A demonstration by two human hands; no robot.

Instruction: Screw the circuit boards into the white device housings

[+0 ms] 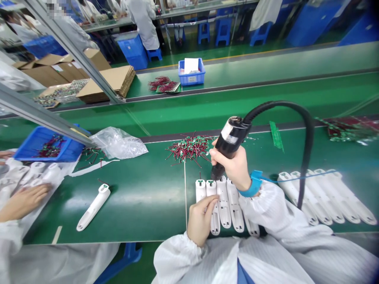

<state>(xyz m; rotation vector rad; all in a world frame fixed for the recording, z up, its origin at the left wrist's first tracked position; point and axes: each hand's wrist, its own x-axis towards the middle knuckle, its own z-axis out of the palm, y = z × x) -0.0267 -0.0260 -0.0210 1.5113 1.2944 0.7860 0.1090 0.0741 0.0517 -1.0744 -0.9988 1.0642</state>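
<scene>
My right hand (pixel 235 165) is closed around a black powered driver (pixel 226 144) with a thick black hose, its tip pointing down onto the top of a row of white plastic housings (pixel 223 201) lying side by side on the green bench. My left hand (pixel 201 219) rests on the lower part of those housings, fingers bent over them and pressing them down. A blue wrist strap (pixel 253 184) circles my right wrist. Behind the driver lies a heap of small green boards with red wires (pixel 189 148).
More white housings (pixel 325 199) lie in a row at right; one single housing (pixel 94 206) lies at left. A co-worker's hand (pixel 20 201) rests on housings at far left. A blue bin (pixel 44 144), a clear bag (pixel 118 142) and cardboard boxes (pixel 103 81) stand behind.
</scene>
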